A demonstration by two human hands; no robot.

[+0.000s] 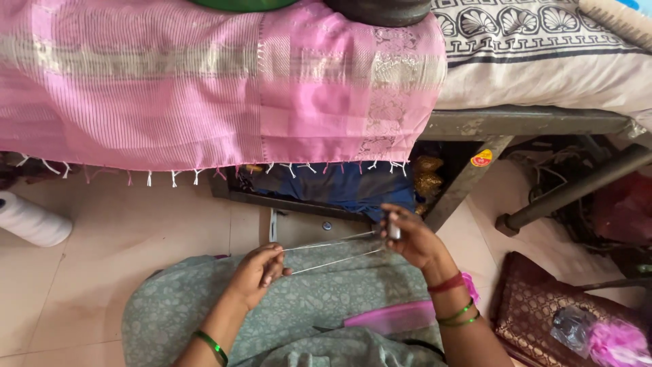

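The person sits on a pale tiled floor (pixel 102 272), lap covered by grey-green patterned cloth (pixel 326 299). The left hand (pixel 258 272) has its fingers (pixel 275 268) pinched narrow on two strands of white thread (pixel 333 253), which run taut across to the right hand (pixel 411 238). The right hand's fingers (pixel 394 216) are closed around a small pale object (pixel 394 230), perhaps a spool or bobbin; the view is too small to be sure. The thread hangs in the air above the lap, between the two hands, touching nothing else.

A pink comb-like strip (pixel 390 316) lies on the lap near the right wrist, which wears red and green bangles (pixel 455 306). A green bangle (pixel 212 345) sits on the left forearm.

Ahead stands a bed with a dark metal frame (pixel 523 124). A pink cloth with gold-woven bands and a tasselled fringe (pixel 204 88) hangs over its edge, and a cream sheet with a black shell pattern (pixel 536 41) covers the mattress beside it. Under the bed lies dark blue fabric (pixel 339 187). A white thread cone (pixel 30 219) rests on the floor at the left, well apart from the hands. At the right lies a maroon patterned cushion (pixel 536 306) with a pink tuft in clear plastic (pixel 604 336) on it.
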